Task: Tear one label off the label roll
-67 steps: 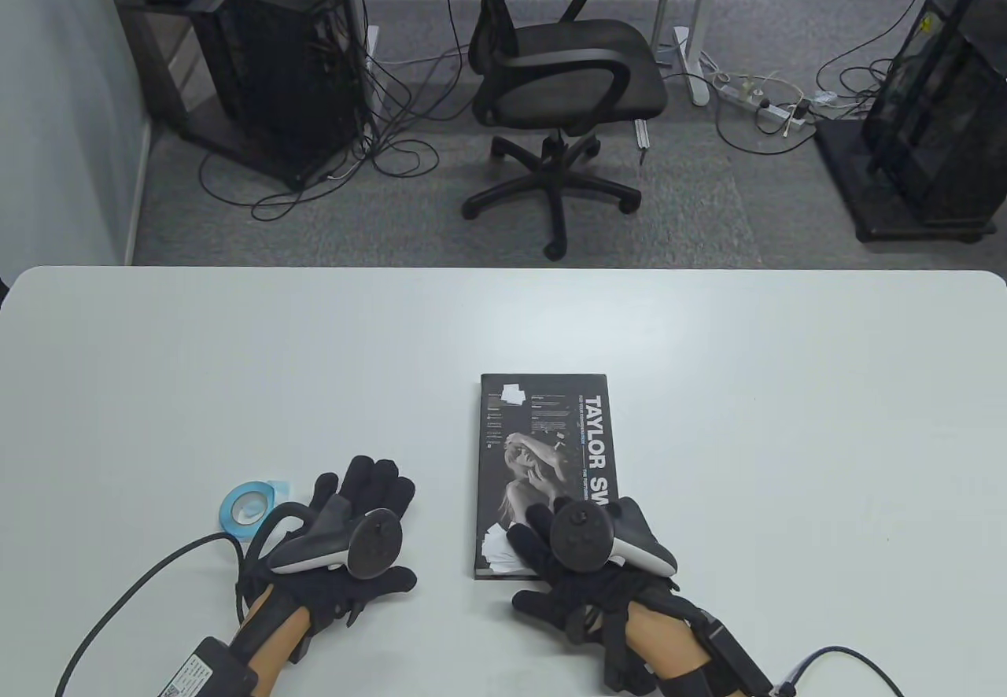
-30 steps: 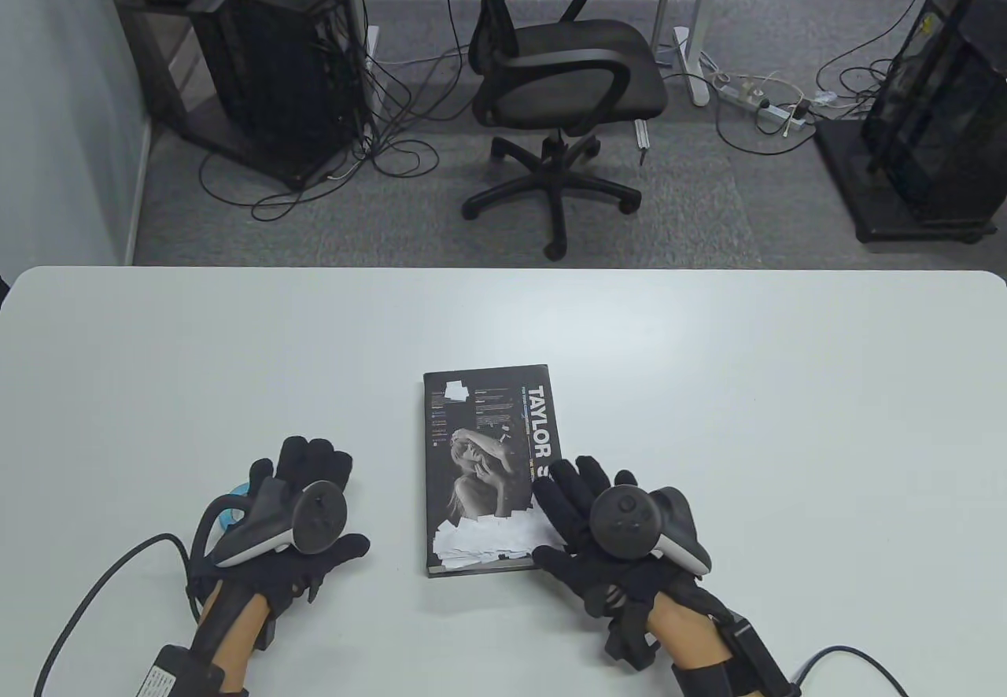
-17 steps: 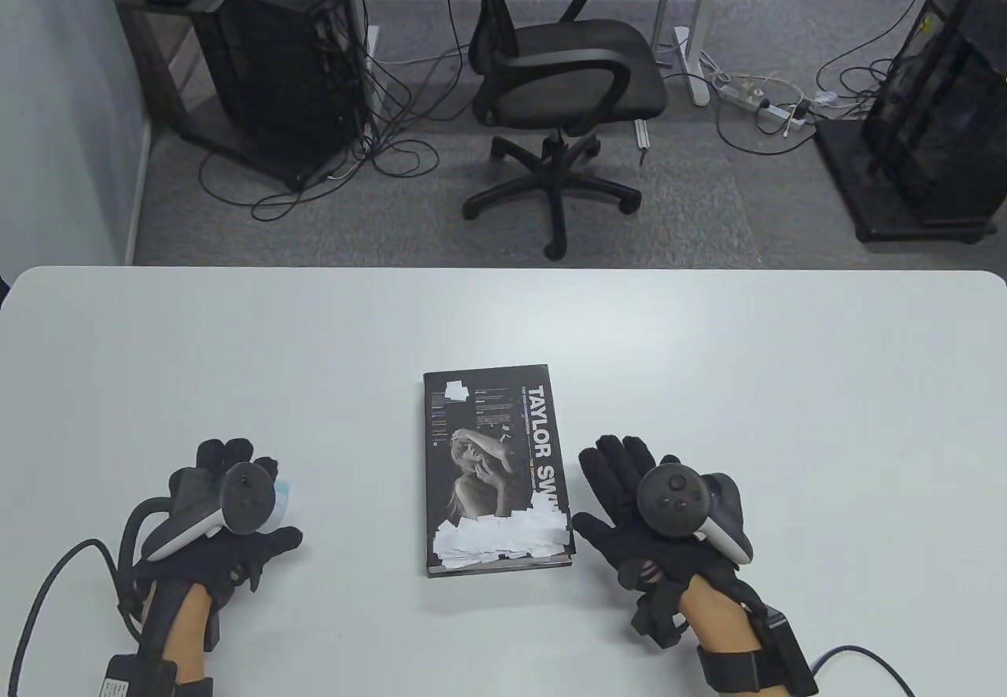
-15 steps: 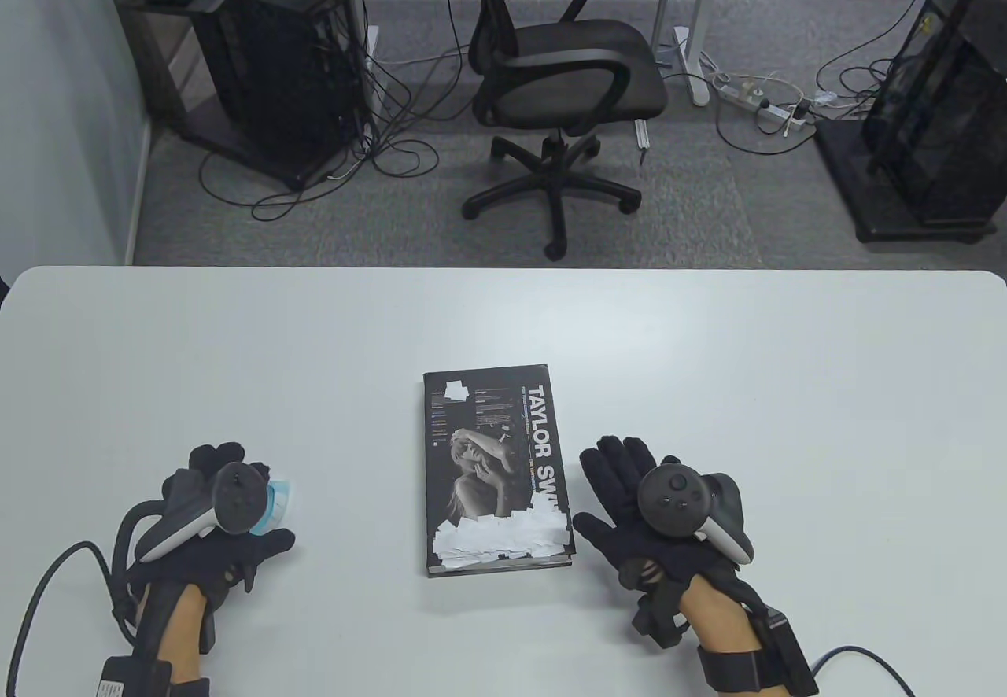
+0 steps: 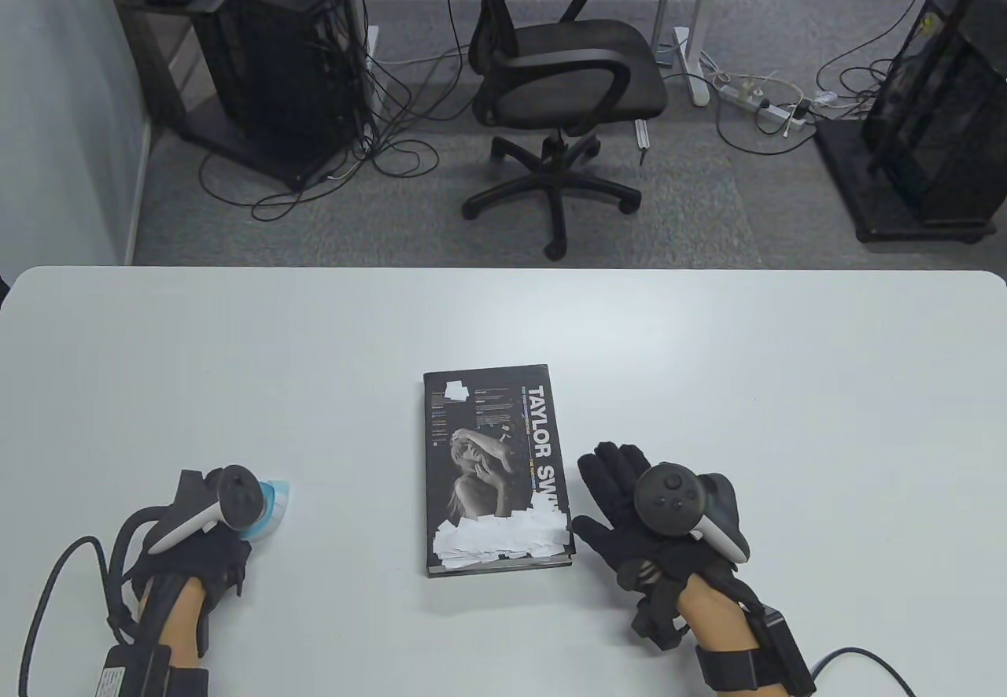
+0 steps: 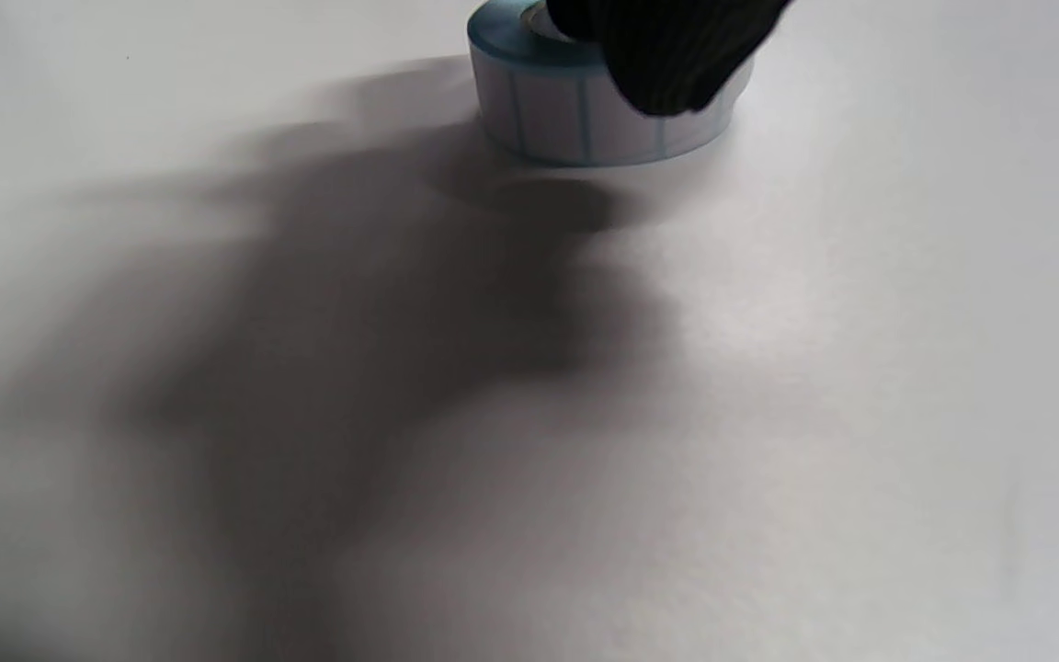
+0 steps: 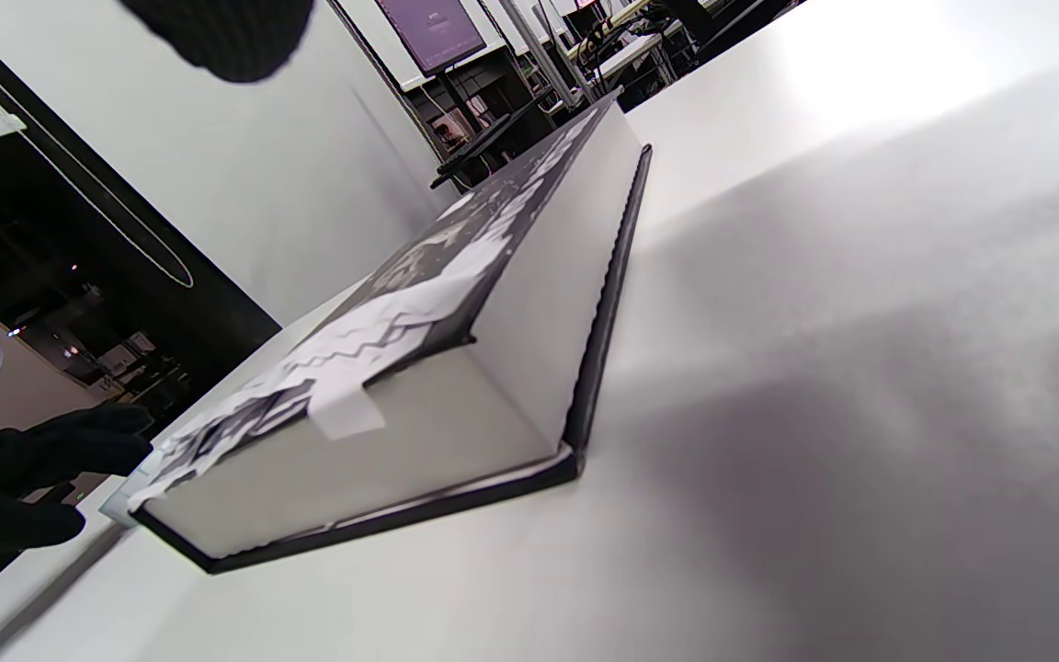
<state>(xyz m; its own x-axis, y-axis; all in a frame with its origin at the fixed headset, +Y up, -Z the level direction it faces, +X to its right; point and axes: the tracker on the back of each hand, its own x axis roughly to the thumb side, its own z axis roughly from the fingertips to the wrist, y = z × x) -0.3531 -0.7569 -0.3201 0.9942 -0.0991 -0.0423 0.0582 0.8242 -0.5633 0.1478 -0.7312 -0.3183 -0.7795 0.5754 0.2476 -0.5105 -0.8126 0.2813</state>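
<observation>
The label roll [image 5: 273, 502], white labels on a blue liner, is at the front left of the table. My left hand [image 5: 236, 520] grips it from above, and the tracker hides most of the fingers. In the left wrist view one gloved finger [image 6: 667, 55] lies over the roll [image 6: 575, 124], whose shadow falls just below it on the table. My right hand [image 5: 617, 484] lies open and flat on the table, just right of the book, holding nothing.
A black hardcover book [image 5: 492, 469] lies in the middle of the table [image 5: 708, 382], its near end covered with several stuck white labels [image 5: 503, 537]. It fills the right wrist view [image 7: 493, 368]. An office chair [image 5: 562, 75] stands beyond the far edge.
My right hand slid the book left, then came off it and now rests beside it. My left hand moved left over the roll, closed on it and drew it slightly toward me.
</observation>
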